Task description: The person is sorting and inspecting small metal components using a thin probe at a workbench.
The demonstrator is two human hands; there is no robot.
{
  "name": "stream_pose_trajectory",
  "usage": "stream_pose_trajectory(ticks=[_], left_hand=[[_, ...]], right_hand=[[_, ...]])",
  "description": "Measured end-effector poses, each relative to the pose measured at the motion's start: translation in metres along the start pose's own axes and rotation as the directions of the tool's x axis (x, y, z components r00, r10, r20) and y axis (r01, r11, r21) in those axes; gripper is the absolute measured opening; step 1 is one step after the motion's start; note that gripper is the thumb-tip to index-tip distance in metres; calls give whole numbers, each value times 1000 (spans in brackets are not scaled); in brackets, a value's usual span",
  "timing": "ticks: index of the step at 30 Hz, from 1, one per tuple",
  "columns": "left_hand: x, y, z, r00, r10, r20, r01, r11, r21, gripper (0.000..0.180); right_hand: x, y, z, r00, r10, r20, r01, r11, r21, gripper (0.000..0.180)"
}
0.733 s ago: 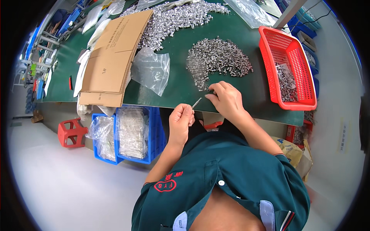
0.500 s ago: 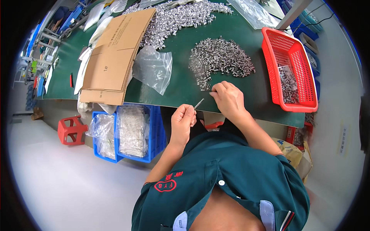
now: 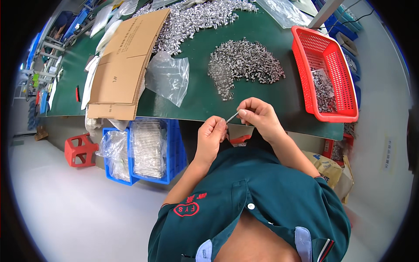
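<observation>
A thin metal rod slants up to the right between my hands, just off the table's front edge. Its lower end is pinched in my left hand, which is closed. My right hand is closed too, thumb and fingertips together at the rod's upper tip. Whether a small part sits between those fingertips is hidden. Beyond my hands lies a heap of small silvery metal rings or sleeves, with a narrow tail of them trailing toward me.
A red plastic basket with metal parts stands on the right of the green table. Left are a clear plastic bag and a flattened cardboard box. A larger parts pile lies farther back. Blue crates and a red stool are below.
My right hand has come down and left from the near edge of the heap to the rod's tip. My left hand still grips the rod. The view has shifted slightly.
</observation>
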State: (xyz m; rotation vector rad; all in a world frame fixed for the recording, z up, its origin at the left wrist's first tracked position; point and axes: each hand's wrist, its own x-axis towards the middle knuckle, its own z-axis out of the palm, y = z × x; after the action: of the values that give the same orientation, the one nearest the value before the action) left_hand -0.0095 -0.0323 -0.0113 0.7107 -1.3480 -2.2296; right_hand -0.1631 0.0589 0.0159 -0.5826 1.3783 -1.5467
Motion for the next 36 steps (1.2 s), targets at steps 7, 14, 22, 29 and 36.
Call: stream_pose_trajectory(ticks=[7,14,22,29,36], left_hand=[[-4,-1,1,1000,-17,8,17,1000,2,24],[-4,-1,2,996,-77,38,81,991,-107,21],[-2,2,-11,998,-28,-48,19,984,-177,21],[0,4,-21,993,22,-115,-38,989,-141,21],[-2,2,-23,992,14,-123,-32,989,-148,22]], right_hand=[[-6,0,6,985,-170,-2,161,936,-315,8],[-6,-5,1,998,-32,60,48,955,-293,12],[7,-8,1,951,-303,51,257,690,-677,20],[44,0,16,662,-647,377,547,74,-834,23],[69,5,25,632,-597,494,579,-59,-813,22]])
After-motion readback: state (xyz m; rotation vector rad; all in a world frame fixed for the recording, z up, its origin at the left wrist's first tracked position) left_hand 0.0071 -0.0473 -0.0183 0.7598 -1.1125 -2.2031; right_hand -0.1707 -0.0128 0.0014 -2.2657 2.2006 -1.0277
